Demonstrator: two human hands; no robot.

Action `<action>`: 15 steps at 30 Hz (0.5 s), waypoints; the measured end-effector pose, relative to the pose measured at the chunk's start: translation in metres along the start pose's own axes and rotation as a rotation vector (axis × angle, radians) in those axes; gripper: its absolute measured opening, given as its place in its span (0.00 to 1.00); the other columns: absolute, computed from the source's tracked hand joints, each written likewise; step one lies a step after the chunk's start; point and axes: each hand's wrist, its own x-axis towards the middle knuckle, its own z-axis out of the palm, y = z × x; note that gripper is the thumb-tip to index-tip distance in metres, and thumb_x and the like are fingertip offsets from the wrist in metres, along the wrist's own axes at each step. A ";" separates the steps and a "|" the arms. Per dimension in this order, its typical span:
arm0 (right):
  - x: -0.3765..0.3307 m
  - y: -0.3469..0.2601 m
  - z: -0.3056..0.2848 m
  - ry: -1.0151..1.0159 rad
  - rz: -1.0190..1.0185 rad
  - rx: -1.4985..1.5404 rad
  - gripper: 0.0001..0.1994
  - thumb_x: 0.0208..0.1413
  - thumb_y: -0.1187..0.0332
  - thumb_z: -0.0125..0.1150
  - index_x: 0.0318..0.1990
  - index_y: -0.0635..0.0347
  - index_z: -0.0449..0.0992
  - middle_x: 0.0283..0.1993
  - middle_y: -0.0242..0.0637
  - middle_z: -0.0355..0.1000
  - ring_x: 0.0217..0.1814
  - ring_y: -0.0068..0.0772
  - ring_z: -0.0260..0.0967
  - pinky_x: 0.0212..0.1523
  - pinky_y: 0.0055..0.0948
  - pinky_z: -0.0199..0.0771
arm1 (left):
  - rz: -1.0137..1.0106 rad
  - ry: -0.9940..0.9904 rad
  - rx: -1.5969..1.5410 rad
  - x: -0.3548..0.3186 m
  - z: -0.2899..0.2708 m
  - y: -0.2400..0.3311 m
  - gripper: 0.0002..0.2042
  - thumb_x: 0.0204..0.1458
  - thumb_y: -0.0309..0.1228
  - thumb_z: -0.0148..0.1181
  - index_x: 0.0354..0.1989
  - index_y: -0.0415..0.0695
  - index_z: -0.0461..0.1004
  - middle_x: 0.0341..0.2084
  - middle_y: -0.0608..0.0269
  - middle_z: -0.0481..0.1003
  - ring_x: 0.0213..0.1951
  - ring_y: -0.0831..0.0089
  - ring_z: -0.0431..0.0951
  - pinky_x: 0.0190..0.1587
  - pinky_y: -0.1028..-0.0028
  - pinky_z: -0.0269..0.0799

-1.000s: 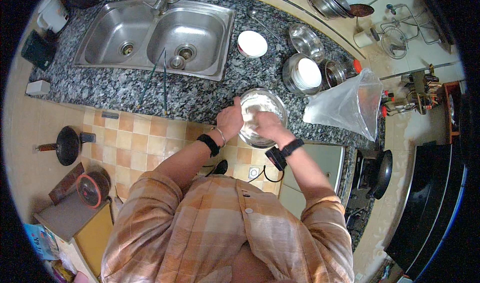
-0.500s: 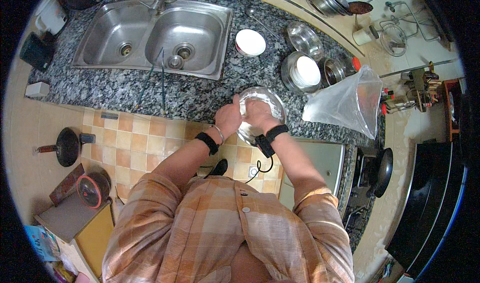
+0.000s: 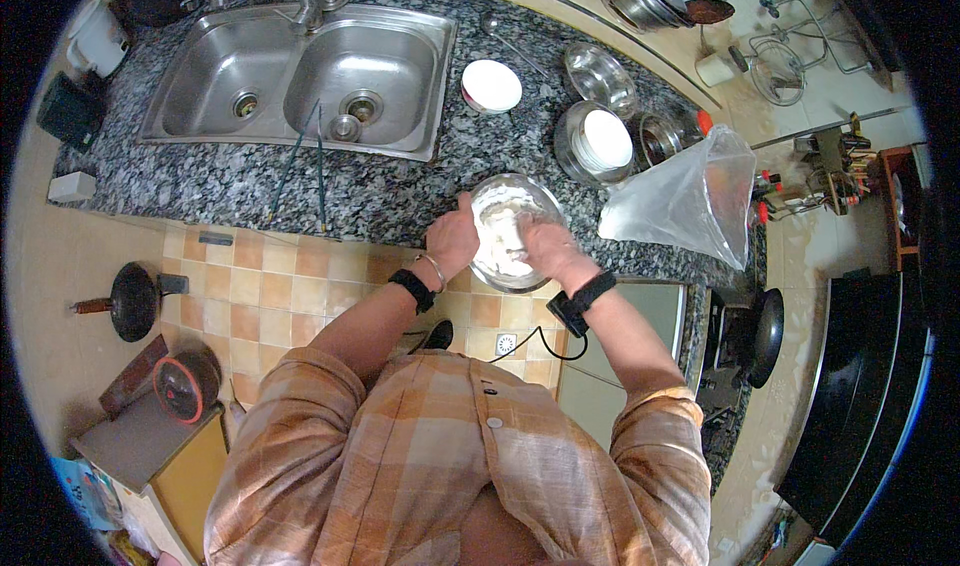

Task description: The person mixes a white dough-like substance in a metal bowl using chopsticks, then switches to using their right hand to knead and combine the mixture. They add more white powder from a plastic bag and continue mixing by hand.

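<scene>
A steel mixing bowl (image 3: 535, 194) with white dough (image 3: 497, 238) in it sits at the front edge of the speckled granite counter (image 3: 380, 191). My left hand (image 3: 452, 239) grips the bowl's left rim. Inside the bowl, my right hand (image 3: 545, 248) presses into the dough, fingers partly coated in it. Both wrists wear black bands.
A double steel sink (image 3: 300, 76) lies to the left with chopsticks (image 3: 318, 161) resting on its front edge. A small white bowl (image 3: 491, 85), several steel bowls (image 3: 598, 138) and a clear plastic bag (image 3: 690, 196) stand behind and right. A pan (image 3: 130, 301) lies on the tiled floor.
My right hand has shifted within the bowl, working the dough, and the bowl has turned slightly. My left hand stays on the rim.
</scene>
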 end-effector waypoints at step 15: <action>0.036 -0.026 0.020 -0.036 0.157 0.174 0.15 0.55 0.64 0.55 0.46 0.64 0.70 0.39 0.54 0.75 0.43 0.50 0.75 0.44 0.44 0.75 | 0.066 -0.039 -0.038 0.001 -0.006 -0.005 0.24 0.51 0.28 0.47 0.58 0.33 0.58 0.24 0.40 0.76 0.29 0.43 0.77 0.33 0.51 0.71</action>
